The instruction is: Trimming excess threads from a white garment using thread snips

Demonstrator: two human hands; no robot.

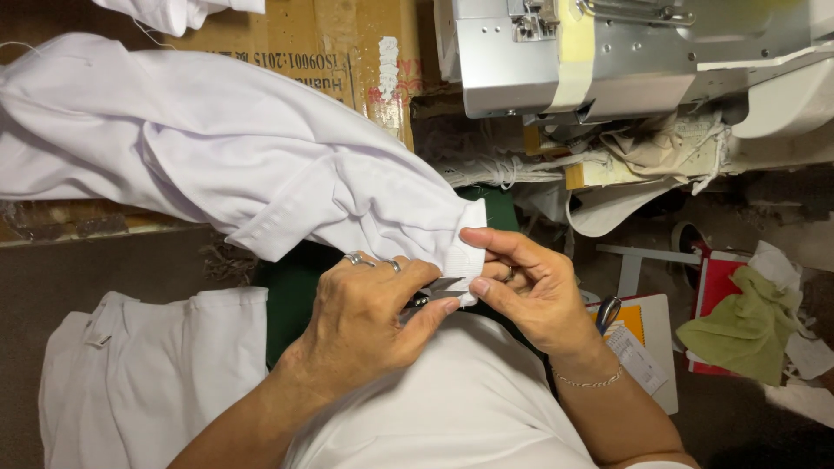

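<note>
A white garment (pixel 217 148) drapes from the upper left down to the centre of the head view. My right hand (pixel 530 291) pinches its ribbed cuff end (pixel 456 260) between thumb and fingers. My left hand (pixel 365 321), with rings on two fingers, grips small thread snips (pixel 439 291). Their blades point at the cuff edge, right beside my right thumb. The two hands touch at the cuff, above my white-clad lap.
A grey sewing machine (pixel 565 61) stands at the top right. More white garments (pixel 148 373) lie at the lower left. A cardboard box (pixel 347 43) sits behind the garment. On the right are a green cloth (pixel 747 330), a red object (pixel 717 287) and scissors (pixel 608 311) on papers.
</note>
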